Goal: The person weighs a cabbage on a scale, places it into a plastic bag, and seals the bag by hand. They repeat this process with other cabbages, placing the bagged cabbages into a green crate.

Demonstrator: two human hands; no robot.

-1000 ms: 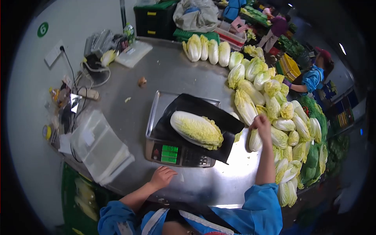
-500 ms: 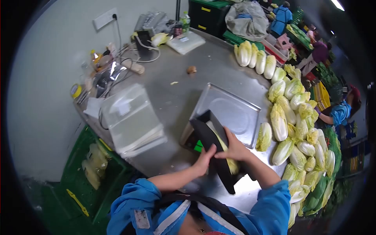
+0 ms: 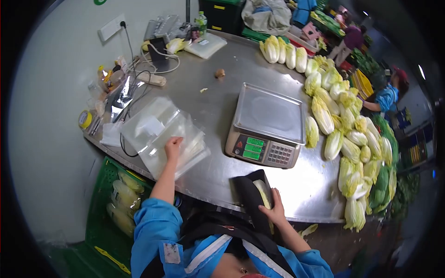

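Observation:
My left hand [image 3: 173,147] is closed at the top of a stack of clear plastic bags [image 3: 155,132], pinching the edge of a bag that lifts a little. Near the table's front edge, my right hand [image 3: 275,209] grips a black open holder [image 3: 252,197] from its right side. A pale yellow cabbage [image 3: 263,191] lies inside the holder, partly hidden by its walls. Beyond the holder stands a weighing scale [image 3: 266,125] with a bare metal pan and lit green displays.
Many cabbages [image 3: 345,111] are heaped along the right side. A green crate [image 3: 109,185] with bagged cabbages sits below the left edge. Cables, bottles and a power strip [image 3: 152,78] line the wall. A co-worker in blue [image 3: 387,96] is at the far right.
My left hand has let go of the black holder and moved left onto the bags. My right hand has brought the holder nearer my body, uncovering the scale. The view has shifted.

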